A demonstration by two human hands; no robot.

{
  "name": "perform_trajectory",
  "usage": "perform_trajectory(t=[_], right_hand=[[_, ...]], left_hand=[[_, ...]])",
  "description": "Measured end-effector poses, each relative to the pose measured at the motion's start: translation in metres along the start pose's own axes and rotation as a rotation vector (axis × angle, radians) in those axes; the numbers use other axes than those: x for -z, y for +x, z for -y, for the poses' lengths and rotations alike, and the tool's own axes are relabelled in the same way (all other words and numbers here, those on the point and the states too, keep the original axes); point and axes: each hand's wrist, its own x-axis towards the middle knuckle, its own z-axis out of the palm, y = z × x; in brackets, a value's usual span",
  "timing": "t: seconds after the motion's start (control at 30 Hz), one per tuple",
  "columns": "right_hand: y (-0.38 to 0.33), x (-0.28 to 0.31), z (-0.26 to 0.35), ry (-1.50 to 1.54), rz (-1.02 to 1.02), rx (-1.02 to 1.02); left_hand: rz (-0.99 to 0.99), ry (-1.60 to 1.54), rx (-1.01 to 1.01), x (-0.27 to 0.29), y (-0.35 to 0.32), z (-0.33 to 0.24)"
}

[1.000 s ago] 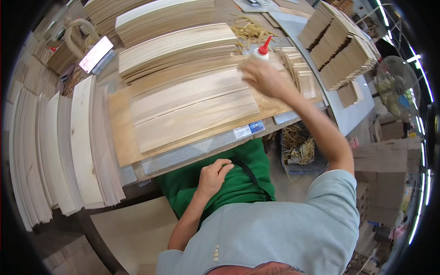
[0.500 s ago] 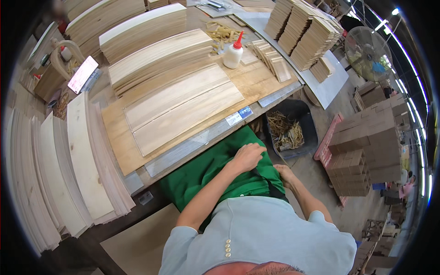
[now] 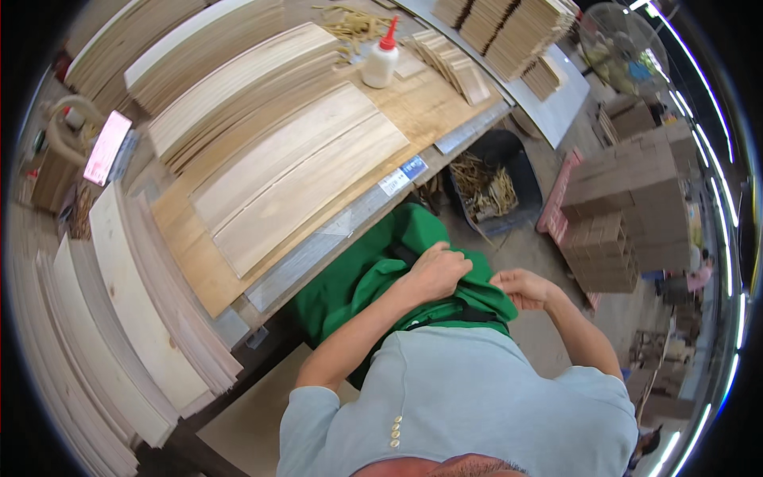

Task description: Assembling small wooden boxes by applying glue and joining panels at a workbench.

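A green apron [image 3: 381, 266] with black straps covers my lap below a light blue shirt. My left hand [image 3: 435, 273] is closed on a bunched fold of it, lifting the cloth into creases. Beside it, my right hand [image 3: 526, 289] pinches the apron's right edge between thumb and fingers. On the bench in front lie two pale wooden boards [image 3: 310, 179], side by side with a narrow line between them. A white glue bottle [image 3: 380, 67] with a red nozzle stands beyond their right end.
Stacks of thin boards [image 3: 238, 91] fill the bench's far side, with more boards [image 3: 143, 294] at left. A phone [image 3: 107, 147] leans there. Right of the bench are a black bin [image 3: 528, 191] of scraps, piled brown blocks [image 3: 628, 199] and a fan [image 3: 624, 52].
Both hands have come up slightly, pulling the apron into higher folds. My right hand has moved a little right and up. The whole view has shifted, with the bench sliding left.
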Motion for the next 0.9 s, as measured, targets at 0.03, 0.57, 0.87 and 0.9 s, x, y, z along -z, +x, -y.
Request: perform_trajectory(t=[0.03, 0.57, 0.87, 0.9], right_hand=[[0.006, -0.005, 0.0, 0.074, -0.123, 0.041], [0.048, -0.068, -0.006, -0.546, -0.466, 0.865], [0.017, -0.06, -0.014, -0.274, -0.466, 0.45], [0.007, -0.059, -0.012, -0.34, -0.416, 0.212]], left_hand=[[0.155, -0.093, 0.141, 0.005, -0.001, -0.011], [0.222, -0.701, 0.308, 0.1, -0.066, -0.076], [0.234, -0.719, 0.447, 0.074, -0.065, -0.07], [0.226, -0.713, 0.458, 0.066, -0.063, -0.07]])
